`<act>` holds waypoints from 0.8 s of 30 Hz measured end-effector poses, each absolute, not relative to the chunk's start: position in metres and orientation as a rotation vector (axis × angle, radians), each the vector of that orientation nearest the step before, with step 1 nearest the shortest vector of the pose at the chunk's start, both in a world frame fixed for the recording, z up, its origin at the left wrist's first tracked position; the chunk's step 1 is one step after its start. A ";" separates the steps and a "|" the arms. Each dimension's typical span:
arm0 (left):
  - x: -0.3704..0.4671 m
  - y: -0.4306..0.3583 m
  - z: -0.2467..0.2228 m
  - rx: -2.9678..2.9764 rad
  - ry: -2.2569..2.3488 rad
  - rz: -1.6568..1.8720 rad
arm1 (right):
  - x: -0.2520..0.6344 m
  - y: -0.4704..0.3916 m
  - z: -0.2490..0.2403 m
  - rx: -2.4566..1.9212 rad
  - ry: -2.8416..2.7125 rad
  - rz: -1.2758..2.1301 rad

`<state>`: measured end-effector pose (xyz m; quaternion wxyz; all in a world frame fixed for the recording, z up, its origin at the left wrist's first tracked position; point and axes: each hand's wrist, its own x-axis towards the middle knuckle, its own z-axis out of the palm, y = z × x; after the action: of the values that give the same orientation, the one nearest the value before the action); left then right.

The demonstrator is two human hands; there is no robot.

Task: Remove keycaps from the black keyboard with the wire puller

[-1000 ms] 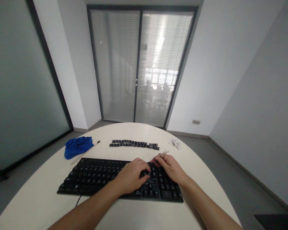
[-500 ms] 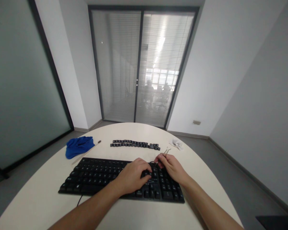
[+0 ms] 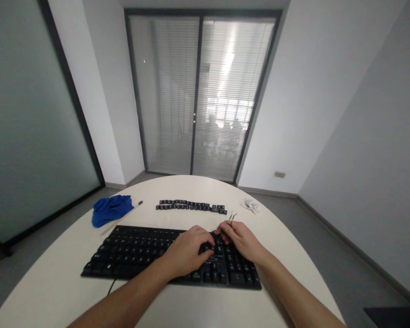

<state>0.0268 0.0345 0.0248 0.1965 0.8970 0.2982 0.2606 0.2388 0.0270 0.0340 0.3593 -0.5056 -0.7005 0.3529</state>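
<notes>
A black keyboard (image 3: 136,248) lies across the table under both hands. My left hand (image 3: 191,248) rests on its right-middle part, thumb and fingers apart, with nothing seen in it. Just to the right, my right hand (image 3: 239,237) is closed round a thin metal tool (image 3: 233,217) whose two bent tips point up and away. Its fingertips are over the keyboard's back edge, close to my left fingers; what the tool's lower end touches is hidden. Behind the keyboard, several loose black keycaps (image 3: 187,205) stand in two rows.
On the pale round table (image 3: 177,184), a blue cloth (image 3: 112,209) and a thin brush (image 3: 123,217) lie at the left. A crumpled white piece (image 3: 250,205) is at the back right. A cable (image 3: 111,287) leaves the keyboard's front edge.
My right hand has moved slightly left with the tool, whose tips have shifted left too. My left hand has hardly moved on the keyboard.
</notes>
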 end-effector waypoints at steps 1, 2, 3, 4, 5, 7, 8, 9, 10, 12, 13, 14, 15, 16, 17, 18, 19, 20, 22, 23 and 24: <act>0.027 0.034 0.025 2.512 0.838 0.728 | 0.238 0.025 0.036 -1.294 -1.847 0.885; 0.027 0.034 0.026 2.514 0.839 0.725 | 0.236 0.023 0.039 -1.279 -1.898 0.851; 0.027 0.034 0.026 2.516 0.839 0.722 | 0.235 0.021 0.042 -1.257 -1.954 0.809; 0.027 0.034 0.026 2.517 0.842 0.720 | 0.234 0.019 0.045 -1.234 -2.008 0.760; 0.027 0.035 0.025 2.519 0.847 0.717 | 0.233 0.018 0.047 -1.210 -2.055 0.708; 0.027 0.035 0.024 2.521 0.855 0.717 | 0.231 0.017 0.049 -1.190 -2.111 0.612; 0.027 0.035 0.023 2.519 0.856 0.721 | 0.231 0.018 0.049 -1.199 -2.116 0.572; 0.026 0.035 0.023 2.516 0.851 0.726 | 0.232 0.018 0.048 -1.223 -2.110 0.543; 0.026 0.036 0.022 2.512 0.843 0.731 | 0.233 0.019 0.047 -1.258 -2.093 0.523; 0.025 0.035 0.021 2.502 0.834 0.734 | 0.235 0.021 0.045 -1.336 -2.036 0.509; 0.025 0.035 0.022 2.498 0.836 0.730 | 0.236 0.022 0.044 -1.366 -2.004 0.515; 0.025 0.035 0.022 2.497 0.840 0.723 | 0.237 0.023 0.043 -1.390 -1.978 0.529; 0.025 0.035 0.023 2.499 0.845 0.714 | 0.238 0.024 0.041 -1.407 -1.955 0.548; 0.025 0.034 0.024 2.505 0.846 0.703 | 0.238 0.025 0.040 -1.418 -1.934 0.570; 0.025 0.034 0.026 2.516 0.837 0.689 | 0.238 0.025 0.039 -1.425 -1.915 0.593; 0.026 0.033 0.027 2.531 0.819 0.670 | 0.238 0.026 0.037 -1.428 -1.900 0.614; 0.026 0.033 0.029 2.546 0.796 0.651 | 0.237 0.026 0.036 -1.428 -1.886 0.633; 0.026 0.032 0.031 2.559 0.773 0.633 | 0.237 0.027 0.035 -1.425 -1.874 0.650; 0.027 0.031 0.035 2.581 0.738 0.606 | 0.236 0.029 0.033 -1.416 -1.850 0.675; 0.027 0.030 0.036 2.588 0.730 0.602 | 0.236 0.030 0.032 -1.415 -1.838 0.683; 0.027 0.030 0.037 2.594 0.725 0.602 | 0.236 0.030 0.031 -1.415 -1.826 0.691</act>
<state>0.0266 0.0298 0.0371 0.1899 0.9228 0.2578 0.2142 0.2360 0.0303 0.0307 0.3574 -0.5480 -0.7074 0.2675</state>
